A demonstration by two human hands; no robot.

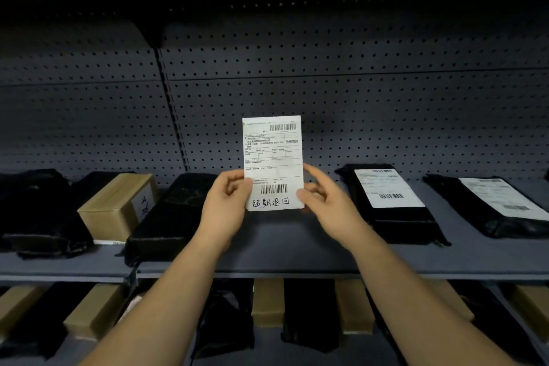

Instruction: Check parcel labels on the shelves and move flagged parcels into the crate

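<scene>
The left hand (225, 202) is keeping a pinching grip on the lower left edge of the white label (273, 157), and the right hand (326, 202), blurred, is gripping its right edge, holding it upright above the shelf (282, 246); a cardboard box (110, 211) is lying at 9 o'clock, a black parcel (395, 217) at 3 o'clock

- A dark grey pegboard back panel (371, 104) spans 9 to 3 o'clock.
- A grey metal shelf (282, 249) runs across the centre.
- The light is dim, darkest toward 12 o'clock.
</scene>
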